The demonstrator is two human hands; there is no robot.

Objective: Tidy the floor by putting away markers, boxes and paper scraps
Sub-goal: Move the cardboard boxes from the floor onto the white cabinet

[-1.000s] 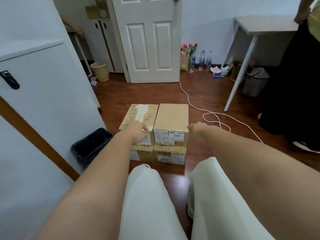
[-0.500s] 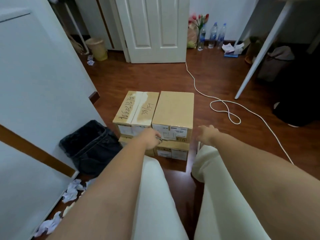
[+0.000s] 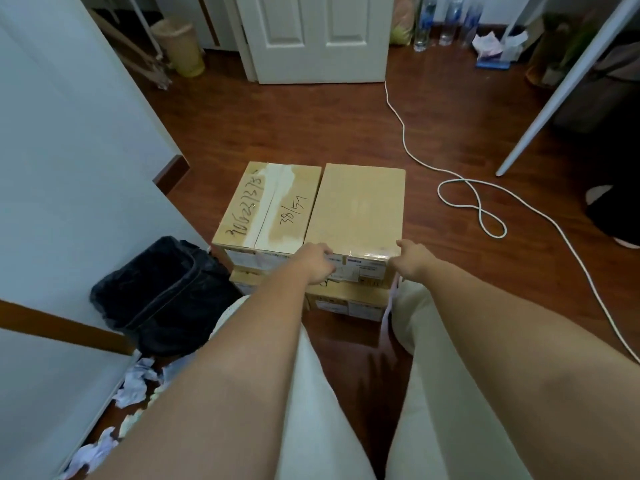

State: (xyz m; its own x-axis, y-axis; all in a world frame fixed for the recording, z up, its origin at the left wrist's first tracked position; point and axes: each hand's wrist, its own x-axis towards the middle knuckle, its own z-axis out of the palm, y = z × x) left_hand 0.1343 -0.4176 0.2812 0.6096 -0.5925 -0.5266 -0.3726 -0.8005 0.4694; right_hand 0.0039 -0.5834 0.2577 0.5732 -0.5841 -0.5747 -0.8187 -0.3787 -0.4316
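Cardboard boxes are stacked two high on the wooden floor in front of me. The top right box is plain brown with labels on its near face. The top left box has tape and handwriting on its lid. Under them lie two lower boxes. My left hand grips the near left corner of the plain box. My right hand holds its near right corner. Crumpled paper scraps lie on the floor at the lower left.
A black lined bin stands left of the boxes against a white cabinet. A white cable loops across the floor at the right. A white table leg, a closed door, water bottles and another person's dark clothing are beyond.
The camera tilted down and closer to the boxes. My left hand slid from the left box to the plain box's near left corner. My right hand closed in on its right corner.
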